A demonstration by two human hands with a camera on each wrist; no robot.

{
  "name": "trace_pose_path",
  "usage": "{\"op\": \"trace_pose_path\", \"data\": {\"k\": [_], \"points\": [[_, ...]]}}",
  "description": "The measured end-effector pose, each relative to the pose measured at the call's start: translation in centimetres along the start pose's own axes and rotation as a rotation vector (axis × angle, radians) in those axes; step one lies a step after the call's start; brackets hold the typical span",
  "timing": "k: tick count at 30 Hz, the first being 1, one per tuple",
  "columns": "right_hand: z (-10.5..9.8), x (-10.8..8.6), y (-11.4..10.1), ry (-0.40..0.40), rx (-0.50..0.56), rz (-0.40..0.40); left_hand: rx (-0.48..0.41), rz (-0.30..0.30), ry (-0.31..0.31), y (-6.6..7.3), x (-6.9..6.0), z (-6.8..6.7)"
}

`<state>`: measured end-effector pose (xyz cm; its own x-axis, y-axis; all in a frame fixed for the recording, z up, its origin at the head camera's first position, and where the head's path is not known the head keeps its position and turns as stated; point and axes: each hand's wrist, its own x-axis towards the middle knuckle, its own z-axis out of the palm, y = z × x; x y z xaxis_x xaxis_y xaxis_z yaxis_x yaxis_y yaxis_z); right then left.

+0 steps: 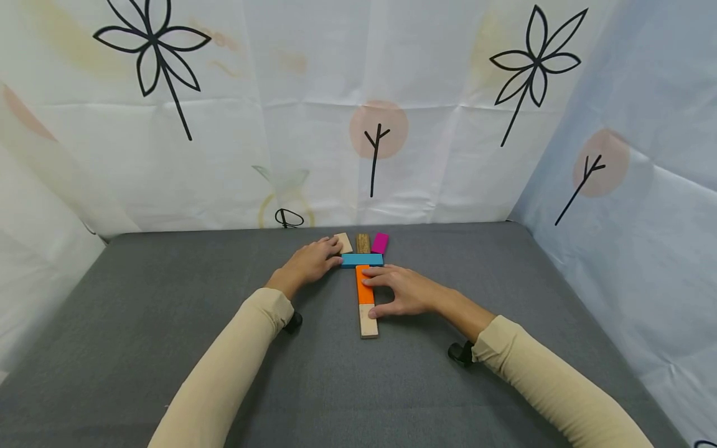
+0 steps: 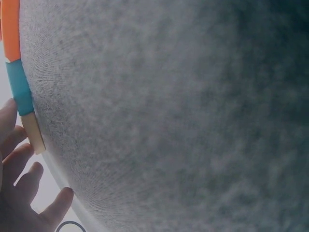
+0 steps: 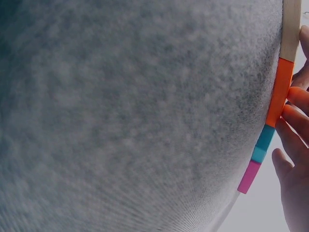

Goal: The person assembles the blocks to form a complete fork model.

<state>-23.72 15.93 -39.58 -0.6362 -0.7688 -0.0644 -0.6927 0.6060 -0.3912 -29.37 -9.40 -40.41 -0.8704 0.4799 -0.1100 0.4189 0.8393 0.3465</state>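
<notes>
Flat wooden blocks lie together on the grey table. A blue block [image 1: 361, 260] lies crosswise, with a pale block [image 1: 344, 242], a brown block [image 1: 363, 243] and a magenta block [image 1: 379, 242] fanned beyond it. Below the blue one, an orange block [image 1: 365, 286] and another pale block [image 1: 368, 322] run end to end toward me. My left hand [image 1: 313, 260] is at the left end of the blue block, thumb close against it and fingers by the upper pale block. My right hand [image 1: 407, 290] rests fingertips on the orange block, its thumb at the lower pale block's edge.
The grey tabletop [image 1: 168, 348] spreads around the blocks on all sides. White printed cloth [image 1: 313, 143] hangs behind the table's far edge, and a bluish cloth [image 1: 644, 249] runs along the right side. Each wrist wears a dark camera [image 1: 462, 353].
</notes>
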Motion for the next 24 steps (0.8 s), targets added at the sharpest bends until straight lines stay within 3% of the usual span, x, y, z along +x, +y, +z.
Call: {"op": "trace_pose_path", "data": {"k": [24], "points": [[-0.16, -0.07, -0.16, -0.001, -0.024, 0.001, -0.018, -0.011, 0.014, 0.24, -0.12, 0.02]]}}
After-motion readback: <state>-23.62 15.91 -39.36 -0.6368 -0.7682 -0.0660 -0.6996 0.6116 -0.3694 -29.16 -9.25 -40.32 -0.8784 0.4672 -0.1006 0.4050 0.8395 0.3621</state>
